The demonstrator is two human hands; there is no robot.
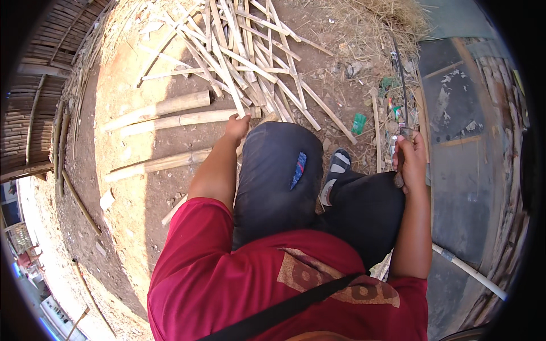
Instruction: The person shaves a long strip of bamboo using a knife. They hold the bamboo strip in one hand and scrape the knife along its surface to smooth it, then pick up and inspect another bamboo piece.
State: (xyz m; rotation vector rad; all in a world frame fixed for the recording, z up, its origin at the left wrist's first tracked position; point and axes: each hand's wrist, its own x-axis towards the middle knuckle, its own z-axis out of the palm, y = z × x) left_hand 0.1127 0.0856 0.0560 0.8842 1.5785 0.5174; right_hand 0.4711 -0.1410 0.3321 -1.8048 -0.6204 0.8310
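- Holding a pale bamboo strip by its near end, the left hand sits just left of the bent left knee, near the centre of the frame; the strip runs up into the heap of split strips at the top middle.
- The two hands are well apart: the left has its fingers closed on the strip, the right hand is wrapped around the handle of a long dark tool at the right of the frame.
- The tool looks like a blade seen edge-on, though its edge cannot be made out; its tip, pointing to the top of the frame, is best held out there, away from the knee and the sandalled foot.
- Since other strips cross the held one, a steady, lengthwise draw would probably disturb the heap less than a sideways tug.
- Split bamboo can have sharp edges, so the person would do well to grip the flat faces and not slide the fingers along the sides.
- The thicker bamboo lengths at left of centre lie near the left forearm; the strip should swing clear of them.
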